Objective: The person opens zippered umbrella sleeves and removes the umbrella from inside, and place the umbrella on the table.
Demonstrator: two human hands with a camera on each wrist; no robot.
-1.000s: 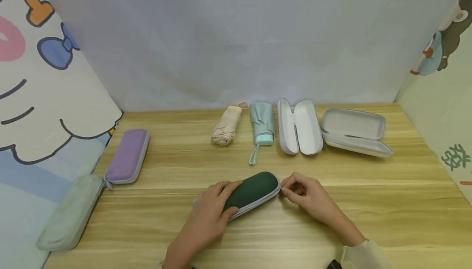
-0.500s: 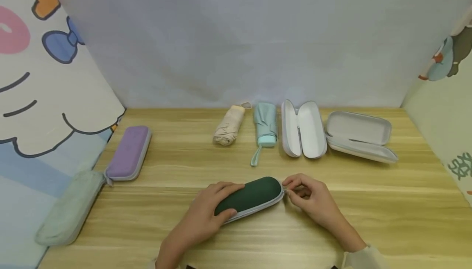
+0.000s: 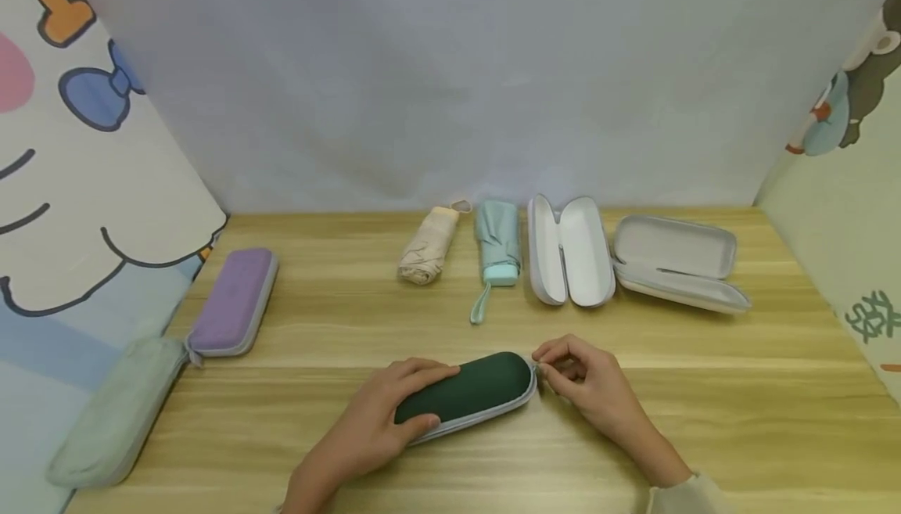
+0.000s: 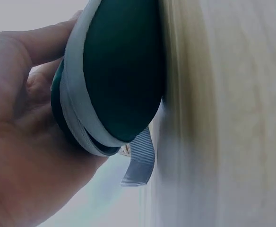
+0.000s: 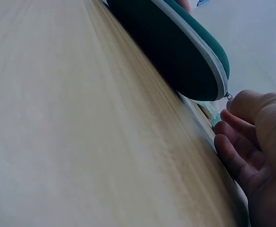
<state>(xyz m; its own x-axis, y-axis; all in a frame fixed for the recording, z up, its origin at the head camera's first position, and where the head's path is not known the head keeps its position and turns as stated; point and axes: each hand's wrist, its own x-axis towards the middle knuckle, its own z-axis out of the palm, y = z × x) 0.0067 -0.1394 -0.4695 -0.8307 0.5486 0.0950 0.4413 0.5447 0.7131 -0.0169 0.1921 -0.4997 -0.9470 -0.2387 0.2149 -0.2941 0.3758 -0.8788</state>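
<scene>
A dark green zippered glasses case with a light grey zip edge lies at the front middle of the table. My left hand grips its left end, fingers over the top and thumb along the near side. From that end a ribbed grey tab sticks out in the left wrist view. At the right end, my right hand pinches the small zipper pull between thumb and forefinger; the fingertips partly hide it. The zip edges lie together along the near side by the right end.
Behind stand a beige folded umbrella, a mint folded umbrella, an unzipped white-lined case and an unzipped grey-lined case. A purple case and a pale green pouch lie at the left edge.
My left hand has slid a little towards the case's left end, baring more green. The case sits slightly nearer me. My right hand keeps its pinch at the right end.
</scene>
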